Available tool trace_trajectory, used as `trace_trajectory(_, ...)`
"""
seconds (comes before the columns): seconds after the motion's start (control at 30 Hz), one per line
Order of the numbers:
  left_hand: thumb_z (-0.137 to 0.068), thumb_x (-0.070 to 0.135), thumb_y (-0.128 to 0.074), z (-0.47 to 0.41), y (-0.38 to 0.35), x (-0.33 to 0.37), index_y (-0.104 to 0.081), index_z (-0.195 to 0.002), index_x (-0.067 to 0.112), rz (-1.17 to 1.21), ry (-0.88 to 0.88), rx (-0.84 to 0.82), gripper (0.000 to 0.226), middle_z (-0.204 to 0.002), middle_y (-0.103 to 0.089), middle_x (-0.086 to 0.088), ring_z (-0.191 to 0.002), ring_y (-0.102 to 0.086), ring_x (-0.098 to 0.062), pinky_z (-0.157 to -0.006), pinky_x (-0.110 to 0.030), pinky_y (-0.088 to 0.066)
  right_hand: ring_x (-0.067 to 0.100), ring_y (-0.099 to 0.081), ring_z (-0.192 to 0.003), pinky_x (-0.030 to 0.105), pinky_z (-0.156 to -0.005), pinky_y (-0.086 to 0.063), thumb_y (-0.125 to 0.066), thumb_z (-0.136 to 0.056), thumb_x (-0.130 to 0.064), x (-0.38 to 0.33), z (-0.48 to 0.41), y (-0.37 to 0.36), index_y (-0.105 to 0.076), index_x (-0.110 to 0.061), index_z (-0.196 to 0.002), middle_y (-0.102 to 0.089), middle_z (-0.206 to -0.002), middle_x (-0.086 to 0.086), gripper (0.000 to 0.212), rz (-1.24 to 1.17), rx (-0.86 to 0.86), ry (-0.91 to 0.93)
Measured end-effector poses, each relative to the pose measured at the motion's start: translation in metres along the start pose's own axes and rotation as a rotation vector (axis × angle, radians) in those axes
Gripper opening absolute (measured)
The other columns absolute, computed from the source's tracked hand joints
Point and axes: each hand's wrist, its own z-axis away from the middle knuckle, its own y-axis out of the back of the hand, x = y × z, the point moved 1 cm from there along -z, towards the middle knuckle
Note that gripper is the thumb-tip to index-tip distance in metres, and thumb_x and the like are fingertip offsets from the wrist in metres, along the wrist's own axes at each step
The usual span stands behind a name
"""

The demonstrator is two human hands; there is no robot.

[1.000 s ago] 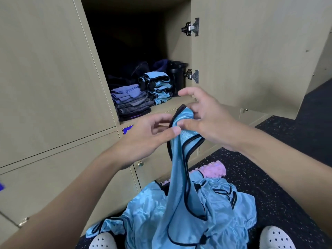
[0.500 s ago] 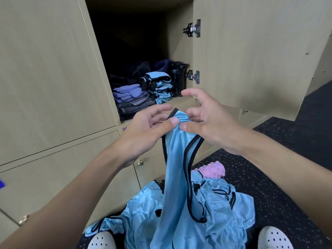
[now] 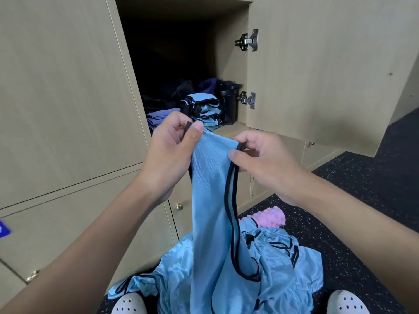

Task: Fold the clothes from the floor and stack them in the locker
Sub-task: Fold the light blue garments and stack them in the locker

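Observation:
A light blue vest with black trim [image 3: 210, 189] hangs in front of me. My left hand [image 3: 170, 150] pinches its top left corner and my right hand [image 3: 265, 159] pinches the top right corner, with the edge stretched between them. Its lower part drops onto a heap of similar blue vests [image 3: 278, 264] on the floor. Behind my hands the open locker [image 3: 229, 130] holds a folded blue stack [image 3: 204, 109] and a folded purple and grey stack [image 3: 156, 117], partly hidden by my left hand.
The locker door [image 3: 328, 71] stands open to the right. A black bottle [image 3: 229, 103] stands at the locker's right wall. A pink bumpy roller [image 3: 269, 217] lies on the dark speckled floor [image 3: 362, 200]. My white shoes [image 3: 129, 303] show at the bottom edge.
My hands have moved apart along the top edge of the vest and lifted it, so the fabric now spreads flat between them instead of being bunched at one point.

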Motion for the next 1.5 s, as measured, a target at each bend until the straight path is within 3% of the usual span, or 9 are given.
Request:
trace_trajectory(0.23, -0.09, 0.039, -0.07, 0.002, -0.001, 0.0, -0.062, -0.101, 0.021, -0.172, 0.041, -0.045, 0.022, -0.092, -0.069, -0.006, -0.081, -0.061, -0.028, -0.072, -0.039, -0.05, 0.013, -0.062, -0.077, 0.056, -0.088, -0.052, -0.056, -0.095, -0.006, -0.009, 0.001, -0.011, -0.067, -0.017, -0.087, -0.071, -0.083, 0.007, 0.017, -0.058, 0.08, 0.022)
trace_trajectory(0.43, -0.089, 0.02, -0.074, 0.003, 0.001, 0.012, -0.068, -0.074, 0.01, -0.29, -0.024, -0.082, 0.019, -0.07, -0.064, -0.018, -0.062, -0.052, -0.016, -0.059, -0.03, -0.041, 0.022, -0.062, -0.075, 0.059, -0.086, -0.052, -0.054, -0.098, -0.01, -0.007, 0.003, -0.02, -0.058, -0.017, -0.1, -0.068, -0.081, 0.01, 0.008, -0.092, 0.063, 0.021)
trace_trajectory(0.57, -0.091, 0.017, -0.072, 0.003, -0.002, 0.01, -0.059, -0.077, 0.0, -0.207, -0.044, 0.023, 0.025, -0.07, -0.055, -0.021, -0.063, -0.047, -0.02, -0.06, -0.034, -0.04, 0.03, -0.068, -0.09, 0.044, -0.088, -0.056, -0.066, -0.09, -0.006, -0.001, 0.011, -0.032, -0.052, -0.023, -0.112, -0.074, -0.096, 0.008, 0.032, -0.116, -0.065, -0.045)
trace_trajectory(0.7, -0.096, 0.019, -0.065, 0.001, -0.003, 0.007, -0.054, -0.08, 0.009, -0.278, -0.064, 0.036, 0.022, -0.072, -0.05, -0.008, -0.067, -0.045, -0.009, -0.063, -0.025, -0.038, 0.031, -0.067, -0.085, 0.045, -0.083, -0.054, -0.062, -0.088, -0.003, 0.005, 0.009, -0.034, -0.063, -0.005, -0.094, -0.072, -0.095, 0.017, 0.006, -0.002, -0.026, -0.033)
trace_trajectory(0.8, -0.095, 0.027, -0.066, 0.002, 0.0, 0.008, -0.056, -0.089, 0.018, -0.365, -0.032, -0.056, 0.015, -0.078, -0.05, 0.011, -0.062, -0.045, 0.002, -0.062, -0.014, -0.039, 0.014, -0.056, -0.065, 0.029, -0.065, -0.048, -0.058, -0.091, -0.001, 0.005, 0.007, -0.033, -0.062, -0.001, -0.086, -0.067, -0.076, 0.009, 0.006, -0.027, -0.038, -0.022)
trace_trajectory(0.97, -0.083, 0.024, -0.08, 0.006, 0.008, 0.01, -0.072, -0.086, 0.013, -0.462, 0.021, -0.289, 0.014, -0.08, -0.071, 0.001, -0.066, -0.061, -0.009, -0.061, -0.018, -0.05, 0.004, -0.042, -0.055, 0.021, -0.055, -0.034, -0.057, -0.096, -0.011, 0.007, 0.011, -0.033, -0.059, -0.014, -0.089, -0.053, -0.066, -0.001, 0.008, 0.062, -0.103, 0.01)
trace_trajectory(1.27, -0.092, 0.018, -0.071, -0.006, 0.029, 0.003, -0.062, -0.088, 0.001, -0.489, -0.026, 0.149, 0.02, -0.073, -0.06, -0.007, -0.057, -0.048, -0.006, -0.053, -0.021, -0.041, 0.02, -0.061, -0.074, 0.046, -0.084, -0.052, -0.07, -0.089, -0.018, 0.016, 0.016, -0.026, -0.053, -0.023, -0.107, -0.072, -0.09, 0.01, 0.025, 0.083, -0.269, -0.149)
trace_trajectory(1.4, -0.095, 0.014, -0.067, -0.009, 0.04, 0.008, -0.057, -0.078, 0.021, -0.481, -0.069, 0.301, 0.021, -0.068, -0.055, 0.01, -0.054, -0.05, 0.004, -0.055, -0.012, -0.04, 0.032, -0.067, -0.092, 0.047, -0.09, -0.052, -0.071, -0.088, -0.012, 0.017, 0.017, -0.019, -0.064, -0.015, -0.101, -0.072, -0.099, 0.011, 0.015, 0.097, -0.329, -0.147)
trace_trajectory(1.5, -0.096, 0.014, -0.066, -0.01, 0.047, 0.006, -0.055, -0.08, 0.025, -0.468, -0.085, 0.348, 0.022, -0.072, -0.061, 0.008, -0.065, -0.058, -0.007, -0.065, -0.026, -0.048, 0.015, -0.062, -0.075, 0.035, -0.08, -0.053, -0.068, -0.091, -0.01, 0.02, 0.017, -0.016, -0.064, -0.018, -0.092, -0.071, -0.089, 0.006, 0.009, 0.142, -0.351, -0.115)
